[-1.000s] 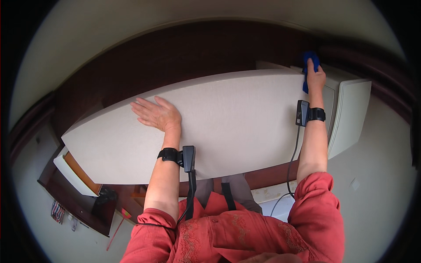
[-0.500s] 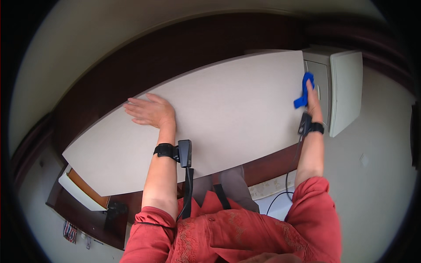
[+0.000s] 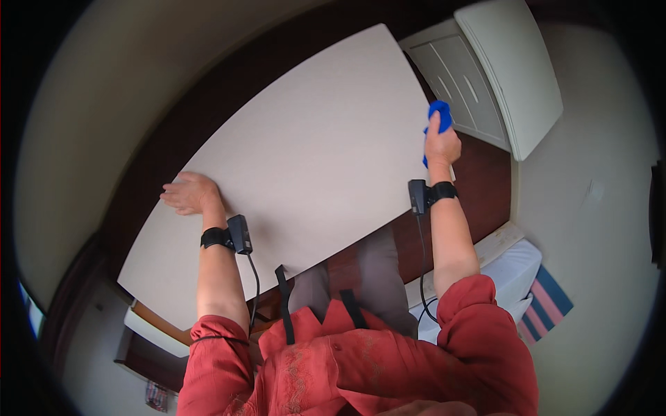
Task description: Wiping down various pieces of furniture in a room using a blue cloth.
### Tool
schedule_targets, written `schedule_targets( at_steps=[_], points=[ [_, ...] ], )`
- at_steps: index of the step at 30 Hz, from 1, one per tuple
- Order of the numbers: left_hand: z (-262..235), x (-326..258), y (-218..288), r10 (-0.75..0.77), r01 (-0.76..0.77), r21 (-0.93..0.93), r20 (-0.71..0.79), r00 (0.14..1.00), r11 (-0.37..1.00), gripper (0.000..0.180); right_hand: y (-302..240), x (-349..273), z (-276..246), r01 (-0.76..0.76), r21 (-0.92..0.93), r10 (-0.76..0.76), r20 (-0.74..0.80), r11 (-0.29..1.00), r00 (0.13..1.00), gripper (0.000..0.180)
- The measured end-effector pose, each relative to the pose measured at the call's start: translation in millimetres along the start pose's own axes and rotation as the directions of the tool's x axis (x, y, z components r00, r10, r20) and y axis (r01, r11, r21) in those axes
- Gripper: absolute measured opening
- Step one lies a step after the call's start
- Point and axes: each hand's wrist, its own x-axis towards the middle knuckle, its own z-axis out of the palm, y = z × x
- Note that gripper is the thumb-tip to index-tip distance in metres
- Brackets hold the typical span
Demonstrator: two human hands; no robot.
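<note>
A large white tabletop with a curved far edge fills the middle of the view. My left hand lies flat near its far left edge, fingers spread, holding nothing. At the right edge, close to the near corner, my right hand is closed around a blue cloth. Part of the cloth pokes out above the thumb and part hangs below the hand along the tabletop's edge. The fingers on the far side of the cloth are partly hidden.
A white cabinet stands just beyond the tabletop's right edge. An open drawer juts out at the lower left. Behind my right elbow are a bed with a pale cover and a striped cloth. Cables hang from both wrist straps.
The whole view has turned, so the tabletop and cabinet appear slanted. My right hand has slid with the cloth along the right edge toward the near corner. My left hand stays flat.
</note>
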Motion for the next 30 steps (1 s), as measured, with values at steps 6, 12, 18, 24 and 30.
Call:
schedule_targets(
  at_steps=[6, 12, 18, 24, 30],
  points=[
    [10.2, 16.2, -68.8, -0.229, 0.225, 0.045, 0.228, 0.946, 0.973, 0.077, -77.8, -37.7, 11.6, 0.24, -0.036, -0.239, 0.033, 0.97, 0.97, 0.058],
    [21.9, -55.1, -23.8, 0.185, -0.128, -0.197, 0.306, 0.934, 0.972, 0.074, -149.8, -91.9, 27.5, 0.536, 0.035, -0.528, -0.132, 0.843, 0.839, 0.05],
    [-30.1, -128.0, 125.5, 0.416, -0.196, -0.509, 0.362, 0.834, 0.838, 0.069, -150.9, -122.0, 19.8, 0.586, 0.074, -0.591, 0.094, 0.807, 0.801, 0.049],
    [-28.2, -130.1, 110.6, 0.352, -0.227, -0.339, 0.372, 0.859, 0.913, 0.071, -83.3, -135.9, -21.7, 0.639, 0.272, -0.695, 0.263, 0.719, 0.67, 0.045],
    [-43.7, -139.6, 92.5, 0.319, -0.15, -0.436, 0.347, 0.882, 0.888, 0.07, -23.6, -125.3, -33.8, 0.021, 0.798, -0.606, 0.439, 0.602, 0.663, 0.059]
  ],
)
